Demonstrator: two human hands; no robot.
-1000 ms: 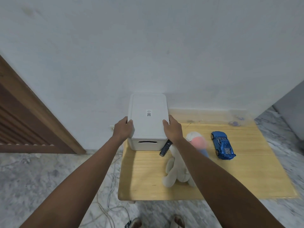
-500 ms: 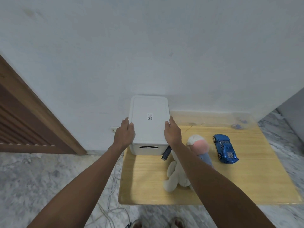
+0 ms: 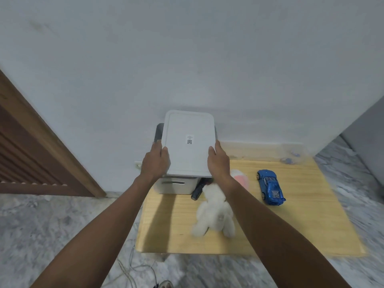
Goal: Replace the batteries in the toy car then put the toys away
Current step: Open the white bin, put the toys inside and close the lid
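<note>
Blue toy car (image 3: 270,187) lies lengthwise front-to-back, nose toward the wall (image 3: 187,59)

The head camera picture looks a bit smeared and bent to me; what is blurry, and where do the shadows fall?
Head view: the plush toy and the wooden table edges are smeared with motion blur, while the blue toy car and the lid with its code sticker stay fairly crisp; the wide lens bows the wall and floor lines; the left forearm throws a soft shadow on the table below the white storage box; no harsh glare.
</note>
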